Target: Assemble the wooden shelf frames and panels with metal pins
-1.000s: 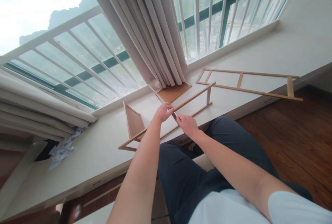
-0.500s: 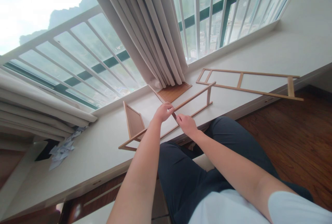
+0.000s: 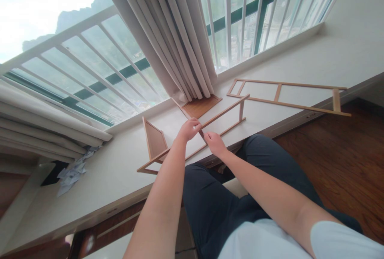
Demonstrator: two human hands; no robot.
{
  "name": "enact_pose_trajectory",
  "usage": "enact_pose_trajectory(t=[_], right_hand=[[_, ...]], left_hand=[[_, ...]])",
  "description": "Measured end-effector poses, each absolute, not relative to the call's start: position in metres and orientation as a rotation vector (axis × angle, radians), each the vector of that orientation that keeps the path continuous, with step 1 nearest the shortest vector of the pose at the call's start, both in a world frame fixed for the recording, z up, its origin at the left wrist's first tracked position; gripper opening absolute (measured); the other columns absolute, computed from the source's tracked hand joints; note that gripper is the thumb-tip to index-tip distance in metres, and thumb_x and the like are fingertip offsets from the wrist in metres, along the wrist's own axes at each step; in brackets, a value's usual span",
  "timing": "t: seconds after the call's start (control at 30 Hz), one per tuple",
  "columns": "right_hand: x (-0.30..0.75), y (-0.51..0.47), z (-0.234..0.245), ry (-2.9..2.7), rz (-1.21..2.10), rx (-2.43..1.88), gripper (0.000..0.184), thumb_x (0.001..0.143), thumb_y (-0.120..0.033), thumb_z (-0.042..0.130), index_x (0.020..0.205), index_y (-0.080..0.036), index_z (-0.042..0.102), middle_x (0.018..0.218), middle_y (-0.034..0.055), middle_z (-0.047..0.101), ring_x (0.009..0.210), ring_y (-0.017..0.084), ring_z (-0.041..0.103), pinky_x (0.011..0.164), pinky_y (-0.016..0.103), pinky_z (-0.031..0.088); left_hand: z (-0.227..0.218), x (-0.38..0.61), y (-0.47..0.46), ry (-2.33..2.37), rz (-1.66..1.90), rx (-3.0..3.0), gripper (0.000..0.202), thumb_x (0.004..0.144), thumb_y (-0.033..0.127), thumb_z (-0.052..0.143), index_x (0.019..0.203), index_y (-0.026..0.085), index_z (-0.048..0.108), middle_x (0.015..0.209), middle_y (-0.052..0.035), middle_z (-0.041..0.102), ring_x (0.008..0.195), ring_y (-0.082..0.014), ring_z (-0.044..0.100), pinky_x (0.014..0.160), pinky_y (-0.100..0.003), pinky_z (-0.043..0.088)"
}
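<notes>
A wooden frame [image 3: 225, 111] of two long rails joined by crosspieces stands on its side on the white window ledge. My left hand [image 3: 190, 128] is closed round its upper rail, near the middle crosspiece. Just to the right, my right hand [image 3: 215, 144] is pinched beside that same crosspiece [image 3: 203, 136]. Whatever its fingers hold is too small or hidden to make out. One wooden panel [image 3: 157, 141] stands upright at the frame's left end. Another wooden panel [image 3: 201, 107] joins the frame on the far side, below the curtain.
A second, ladder-like wooden frame [image 3: 278, 92] lies on the ledge [image 3: 120, 179] to the right, its end jutting past the front edge. Grey curtains [image 3: 180, 39] hang behind, by barred windows. Crumpled papers [image 3: 72, 177] lie at the left. My legs [image 3: 270, 175] are against the ledge.
My right hand has turned slightly at the crosspiece, and the bright sliver at its fingertips no longer shows. My left hand and the wooden frames have kept their places.
</notes>
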State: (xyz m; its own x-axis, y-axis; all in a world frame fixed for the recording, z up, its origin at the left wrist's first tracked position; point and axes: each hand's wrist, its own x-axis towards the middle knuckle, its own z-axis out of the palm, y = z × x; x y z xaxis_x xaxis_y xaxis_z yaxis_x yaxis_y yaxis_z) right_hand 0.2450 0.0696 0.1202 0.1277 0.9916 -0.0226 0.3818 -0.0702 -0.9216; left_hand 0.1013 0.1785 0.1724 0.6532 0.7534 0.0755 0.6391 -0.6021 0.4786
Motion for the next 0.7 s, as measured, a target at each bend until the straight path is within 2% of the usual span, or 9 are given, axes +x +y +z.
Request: enact_pose_trajectory(t=[0.1,0.3,0.43,0.57,0.7], right_hand=[[0.244,0.070,0.119,-1.292,1.015,-1.521,0.040,0.099,-0.037,0.039,0.061,-0.023,0.039,0.055,-0.0044,0.041,0.059,0.013,0.041,0.059,0.028,0.026],[0.239,0.071,0.118,-1.078,1.202,-1.405,0.040,0.095,-0.040,0.044,0.059,-0.023,0.040,0.051,-0.0040,0.044,0.053,0.012,0.041,0.054,0.026,0.030],[0.234,0.072,0.116,-0.829,1.393,-1.290,0.038,0.091,-0.046,0.053,0.062,-0.025,0.038,0.047,-0.0064,0.037,0.045,0.010,0.033,0.045,0.024,0.025],[0.231,0.071,0.120,-0.635,1.526,-1.137,0.040,0.088,-0.044,0.059,0.064,-0.026,0.033,0.046,-0.0094,0.030,0.040,0.007,0.022,0.039,0.023,0.016],[0.231,0.069,0.125,-0.570,1.577,-1.084,0.040,0.088,-0.041,0.060,0.065,-0.026,0.032,0.046,-0.0102,0.029,0.038,0.006,0.022,0.038,0.022,0.015]], left_hand=[[0.173,0.102,0.178,1.102,0.376,2.457,0.027,0.090,0.022,0.050,0.071,0.018,0.069,0.089,-0.0051,0.066,0.087,-0.0179,0.061,0.086,-0.030,0.049],[0.173,0.102,0.178,1.104,0.374,2.448,0.028,0.090,0.022,0.050,0.071,0.018,0.070,0.090,-0.0051,0.066,0.088,-0.0183,0.061,0.086,-0.030,0.049],[0.174,0.102,0.177,1.111,0.371,2.446,0.027,0.090,0.022,0.051,0.073,0.018,0.071,0.091,-0.0051,0.067,0.088,-0.0183,0.061,0.086,-0.030,0.049],[0.176,0.103,0.176,1.113,0.369,2.444,0.027,0.091,0.022,0.051,0.073,0.018,0.071,0.092,-0.0051,0.067,0.089,-0.0183,0.062,0.086,-0.030,0.049],[0.176,0.103,0.176,1.105,0.372,2.448,0.027,0.091,0.022,0.051,0.073,0.018,0.071,0.091,-0.0052,0.067,0.089,-0.0184,0.061,0.086,-0.030,0.049]])
